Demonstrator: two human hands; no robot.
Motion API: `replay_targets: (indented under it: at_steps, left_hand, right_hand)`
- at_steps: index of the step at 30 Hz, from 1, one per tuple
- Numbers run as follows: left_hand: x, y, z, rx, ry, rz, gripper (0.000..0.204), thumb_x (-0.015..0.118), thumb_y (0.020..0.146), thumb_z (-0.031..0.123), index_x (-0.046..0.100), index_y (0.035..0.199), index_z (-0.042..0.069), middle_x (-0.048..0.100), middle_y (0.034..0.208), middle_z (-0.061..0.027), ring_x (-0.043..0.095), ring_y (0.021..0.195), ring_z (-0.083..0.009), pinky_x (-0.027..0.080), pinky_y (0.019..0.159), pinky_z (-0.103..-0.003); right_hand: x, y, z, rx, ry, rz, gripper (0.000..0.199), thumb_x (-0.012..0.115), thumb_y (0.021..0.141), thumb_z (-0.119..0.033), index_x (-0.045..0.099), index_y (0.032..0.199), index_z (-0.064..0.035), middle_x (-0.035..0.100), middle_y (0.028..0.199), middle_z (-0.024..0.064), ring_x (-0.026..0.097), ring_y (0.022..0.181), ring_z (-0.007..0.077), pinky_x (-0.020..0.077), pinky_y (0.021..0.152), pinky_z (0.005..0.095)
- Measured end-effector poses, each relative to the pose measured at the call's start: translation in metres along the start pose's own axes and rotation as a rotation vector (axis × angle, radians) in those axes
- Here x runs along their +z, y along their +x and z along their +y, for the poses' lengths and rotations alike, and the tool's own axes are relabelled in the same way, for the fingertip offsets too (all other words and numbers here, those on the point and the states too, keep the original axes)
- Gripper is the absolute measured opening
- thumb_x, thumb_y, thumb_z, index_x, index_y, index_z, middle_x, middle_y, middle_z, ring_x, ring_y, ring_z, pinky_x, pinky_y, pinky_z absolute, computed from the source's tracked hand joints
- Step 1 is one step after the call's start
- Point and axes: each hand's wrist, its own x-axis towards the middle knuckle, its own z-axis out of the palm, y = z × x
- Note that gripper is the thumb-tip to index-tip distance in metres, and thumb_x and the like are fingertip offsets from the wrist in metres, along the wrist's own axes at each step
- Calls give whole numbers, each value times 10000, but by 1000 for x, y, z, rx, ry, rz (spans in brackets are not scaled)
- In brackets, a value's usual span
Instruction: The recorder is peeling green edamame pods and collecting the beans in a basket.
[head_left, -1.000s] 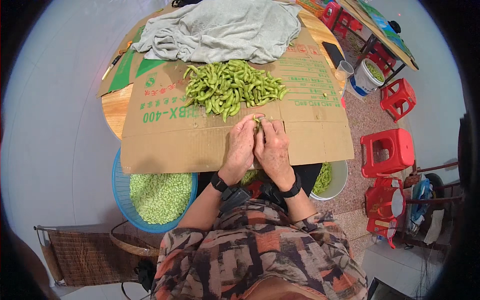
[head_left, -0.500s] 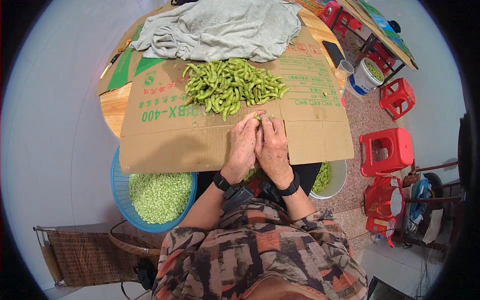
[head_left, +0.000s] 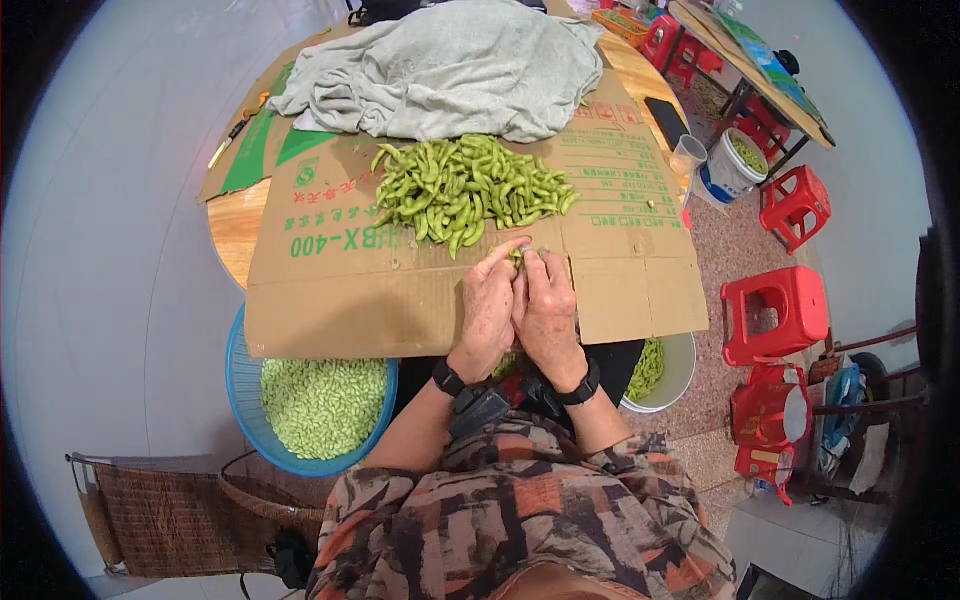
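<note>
My left hand (head_left: 488,308) and my right hand (head_left: 546,302) meet over the near part of a flattened cardboard sheet (head_left: 350,300). Between their closed fingertips is a green soybean pod (head_left: 516,257), mostly covered by the fingers. Just beyond the hands lies a heap of green soybean pods (head_left: 470,190). Below the cardboard's near left edge stands a blue basket (head_left: 240,385) with pale green shelled beans (head_left: 322,405) in it. To the right of my lap, a white bucket (head_left: 683,372) holds green pods or empty husks; I cannot tell which.
A grey cloth (head_left: 450,70) covers the far part of the round wooden table (head_left: 238,230). A phone (head_left: 666,122) and a clear cup (head_left: 688,154) sit at its right edge. Red stools (head_left: 775,315) and a white pail (head_left: 735,165) stand to the right, a woven chair (head_left: 180,515) at lower left.
The whole view has shifted, so the table and basket appear slightly lower. Both hands stay together at the pod, their fingers barely changed.
</note>
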Motion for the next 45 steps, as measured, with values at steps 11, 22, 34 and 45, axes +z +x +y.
replay_targets:
  at_steps: [11, 22, 34, 45]
  left_hand:
    - [7, 7, -5, -43, -168, -69, 177, 485, 992, 136, 578, 1057, -1, 590, 932, -5, 548, 818, -62, 464, 706, -187]
    - [-6, 15, 6, -108, -308, -187, 107, 495, 930, 19, 589, 968, -14, 623, 952, -56, 592, 861, -113, 484, 784, -242]
    - [-11, 6, 7, -131, -10, -176, 170, 474, 971, 115, 587, 993, -11, 591, 771, -26, 497, 597, -59, 372, 508, -179]
    - [-13, 12, 14, -197, -136, -302, 272, 448, 914, -21, 557, 1160, -65, 616, 945, -62, 562, 729, -111, 447, 627, -226]
  right_hand:
    - [-1, 8, 10, 60, 154, 160, 227, 597, 803, 44, 614, 1029, 37, 596, 881, 198, 607, 765, 356, 497, 651, 392]
    - [-8, 11, 9, 33, 124, 113, 240, 606, 782, 52, 620, 1021, 36, 607, 899, 194, 622, 780, 342, 506, 652, 382]
    - [-31, 19, 19, 842, 1028, -138, 121, 593, 879, -62, 658, 931, 26, 486, 578, -39, 420, 492, 26, 319, 439, 198]
    - [-27, 23, 29, 868, 1107, -106, 166, 569, 894, -36, 653, 1017, 37, 469, 580, -50, 374, 476, 16, 274, 421, 181]
